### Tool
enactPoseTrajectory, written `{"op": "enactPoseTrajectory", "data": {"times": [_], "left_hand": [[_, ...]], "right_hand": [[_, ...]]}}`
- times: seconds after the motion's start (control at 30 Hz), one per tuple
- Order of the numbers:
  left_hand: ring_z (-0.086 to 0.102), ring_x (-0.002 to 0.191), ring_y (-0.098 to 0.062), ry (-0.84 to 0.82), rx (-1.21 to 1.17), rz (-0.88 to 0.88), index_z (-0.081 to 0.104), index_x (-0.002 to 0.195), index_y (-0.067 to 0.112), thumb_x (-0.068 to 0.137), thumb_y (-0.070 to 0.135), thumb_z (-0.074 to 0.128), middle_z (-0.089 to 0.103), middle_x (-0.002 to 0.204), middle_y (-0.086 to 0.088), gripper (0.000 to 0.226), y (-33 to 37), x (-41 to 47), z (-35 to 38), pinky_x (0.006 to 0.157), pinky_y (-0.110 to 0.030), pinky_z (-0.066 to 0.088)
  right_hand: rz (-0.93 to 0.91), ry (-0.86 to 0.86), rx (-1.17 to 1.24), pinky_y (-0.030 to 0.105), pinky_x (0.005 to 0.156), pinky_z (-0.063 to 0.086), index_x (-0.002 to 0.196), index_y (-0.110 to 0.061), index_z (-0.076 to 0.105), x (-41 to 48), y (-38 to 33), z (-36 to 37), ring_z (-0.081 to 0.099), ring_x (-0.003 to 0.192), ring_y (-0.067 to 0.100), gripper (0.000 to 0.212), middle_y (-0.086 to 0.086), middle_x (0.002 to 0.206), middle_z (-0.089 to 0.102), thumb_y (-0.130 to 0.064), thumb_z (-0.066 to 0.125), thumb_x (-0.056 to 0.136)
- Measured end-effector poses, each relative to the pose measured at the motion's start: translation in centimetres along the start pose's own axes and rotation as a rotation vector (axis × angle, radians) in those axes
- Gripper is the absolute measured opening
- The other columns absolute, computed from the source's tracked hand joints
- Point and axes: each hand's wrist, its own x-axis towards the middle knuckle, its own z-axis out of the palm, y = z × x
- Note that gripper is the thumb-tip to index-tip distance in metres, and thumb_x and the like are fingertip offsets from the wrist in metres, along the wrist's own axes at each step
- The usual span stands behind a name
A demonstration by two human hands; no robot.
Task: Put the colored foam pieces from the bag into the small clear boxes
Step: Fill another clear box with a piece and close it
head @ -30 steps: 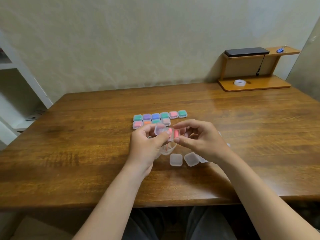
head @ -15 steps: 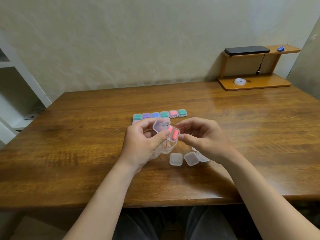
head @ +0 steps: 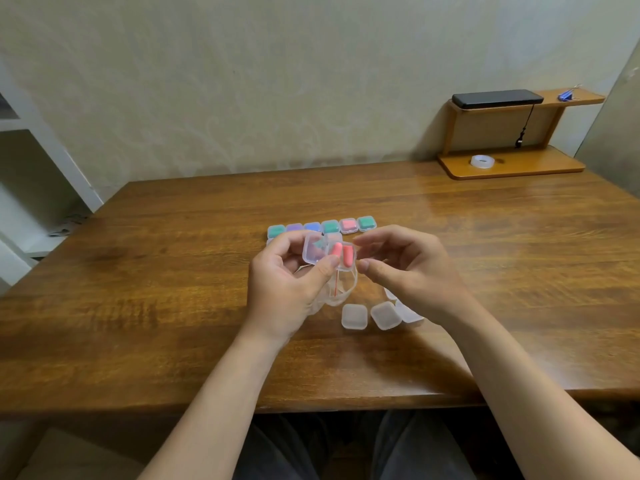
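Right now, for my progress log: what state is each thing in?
held box, lid open, two pink foam pieces inside
left hand, gripping that box
right hand, holding nothing
bag, hanging crumpled under the left hand
back-row boxes, closed, filled
near boxes, closed, apparently empty

Our right hand (head: 412, 271) lets go of the pink foam pieces (head: 341, 254) and backs off, now just right of the open clear box (head: 329, 252), not touching. Our left hand (head: 287, 289) raises that box; it now covers part of the filled boxes (head: 330, 226) behind it.
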Motion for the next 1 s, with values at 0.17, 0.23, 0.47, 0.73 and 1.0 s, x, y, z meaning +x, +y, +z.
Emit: {"op": "enactPoseTrajectory", "data": {"times": [0.17, 0.23, 0.47, 0.73, 1.0], "left_hand": [[0.075, 0.096, -0.021, 0.009, 0.000, 0.008, 0.071, 0.101, 0.012, 0.079, 0.006, 0.084, 0.076, 0.102, -0.004, 0.027, -0.1, 0.0, -0.1, 0.082, -0.048, 0.062], [0.075, 0.096, -0.022, 0.007, -0.009, 0.001, 0.071, 0.104, 0.012, 0.080, 0.007, 0.083, 0.075, 0.105, -0.006, 0.028, -0.1, 0.1, -0.2, 0.082, -0.048, 0.062], [0.074, 0.102, -0.020, -0.075, -0.032, -0.027, 0.070, 0.116, 0.015, 0.079, 0.014, 0.082, 0.076, 0.111, -0.003, 0.038, 0.2, 0.0, -0.5, 0.083, -0.041, 0.062], [0.069, 0.114, -0.015, -0.303, 0.022, -0.024, 0.062, 0.132, 0.008, 0.077, -0.010, 0.078, 0.067, 0.128, -0.003, 0.060, 0.3, 0.0, -1.0, 0.093, -0.030, 0.057], [0.063, 0.117, -0.006, -0.285, 0.223, 0.120, 0.061, 0.136, 0.009, 0.077, 0.019, 0.082, 0.059, 0.126, 0.001, 0.064, 0.5, -0.1, -0.4, 0.089, -0.018, 0.055]], "right_hand": [[0.016, 0.019, 0.002, 0.057, 0.078, 0.057, 0.108, -0.011, 0.072, 0.1, 0.1, 0.3, 0.070, 0.088, 0.028, 0.028, 0.012, 0.095, 0.073, -0.011, 0.076, 0.080], [0.014, 0.006, -0.001, 0.056, 0.078, 0.058, 0.110, -0.011, 0.071, 0.1, 0.2, 0.4, 0.070, 0.090, 0.028, 0.030, 0.012, 0.096, 0.073, -0.010, 0.078, 0.081], [0.008, -0.014, 0.026, 0.036, 0.072, 0.058, 0.108, -0.012, 0.072, 0.1, 0.4, 0.5, 0.071, 0.085, 0.023, 0.027, 0.010, 0.095, 0.073, -0.008, 0.078, 0.082], [0.043, 0.002, 0.173, 0.035, 0.060, 0.056, 0.109, 0.002, 0.067, -0.1, 0.2, 0.7, 0.069, 0.073, 0.021, 0.031, 0.019, 0.085, 0.072, -0.011, 0.072, 0.082], [0.025, -0.026, 0.167, 0.029, 0.062, 0.055, 0.113, 0.001, 0.066, -0.2, 0.1, 0.7, 0.068, 0.073, 0.017, 0.033, 0.014, 0.088, 0.073, -0.011, 0.073, 0.083]]}}
